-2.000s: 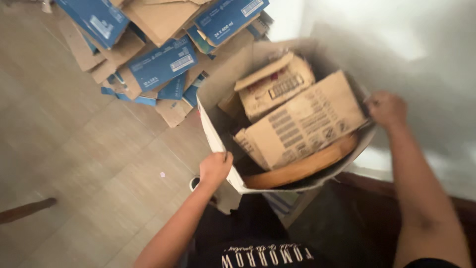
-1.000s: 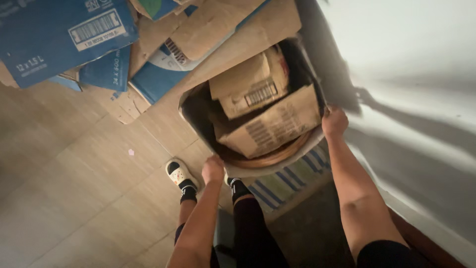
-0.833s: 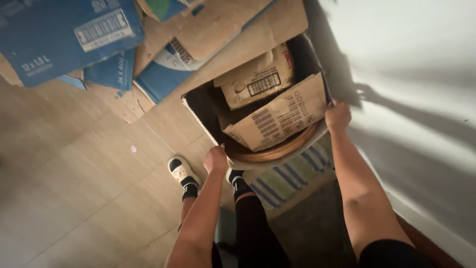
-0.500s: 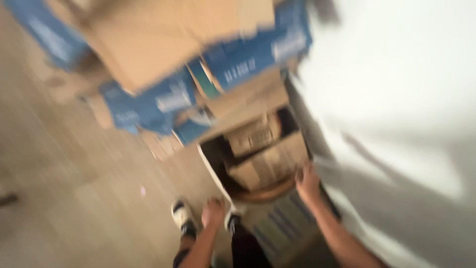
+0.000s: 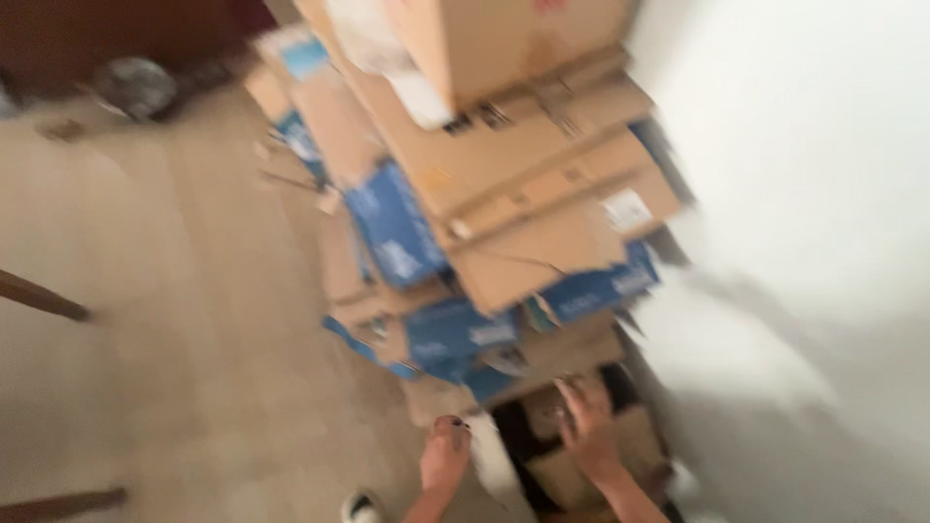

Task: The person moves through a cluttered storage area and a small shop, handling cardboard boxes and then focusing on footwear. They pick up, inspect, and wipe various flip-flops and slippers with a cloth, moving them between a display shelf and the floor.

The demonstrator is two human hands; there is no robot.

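Looking down through heavy blur, I see my left hand (image 5: 446, 453) closed over the near rim of a dark, open-topped bin stuffed with flattened brown cardboard (image 5: 581, 465), set low against the white wall (image 5: 804, 194). My right hand (image 5: 588, 431) lies over the cardboard inside with fingers spread, not gripping; whether it presses down I cannot tell. Just beyond the bin rises a leaning heap of flattened brown and blue cartons (image 5: 484, 223) on the pale tiled floor (image 5: 174, 320), the bin's top almost touching its lower sheets. One white shoe (image 5: 360, 507) shows at the bottom edge. Compared with half a second ago, my view has tipped upward: the heap now fills the middle, the bin has dropped to the bottom edge, and my right hand has moved off the far rim onto the contents.
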